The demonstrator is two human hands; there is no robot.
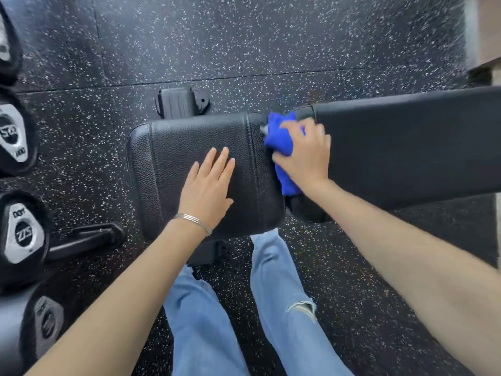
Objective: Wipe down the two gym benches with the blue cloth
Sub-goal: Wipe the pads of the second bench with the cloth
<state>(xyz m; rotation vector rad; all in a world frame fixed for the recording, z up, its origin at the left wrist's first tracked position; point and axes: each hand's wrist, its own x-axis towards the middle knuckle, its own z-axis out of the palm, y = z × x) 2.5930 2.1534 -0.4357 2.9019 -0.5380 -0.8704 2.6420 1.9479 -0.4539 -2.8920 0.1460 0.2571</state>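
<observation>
Lying bunched at the gap between seat pad (173, 147) and back pad (406, 147), the blue cloth (280, 139) is gripped by the right hand (303, 156), while the left hand (207, 188) is laid flat, fingers straight, on the seat pad.

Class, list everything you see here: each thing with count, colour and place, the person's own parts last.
seat pad: one, black, centre
back pad: one, black, right
blue cloth: one, blue, between the two pads
dumbbells: four ends, black and silver, left edge
floor: one, black, white-specked, all around
bracelet: one, silver, left wrist
jeans: one pair, light blue, bottom centre
left hand: one, flat on the seat pad
right hand: one, grips the blue cloth
</observation>
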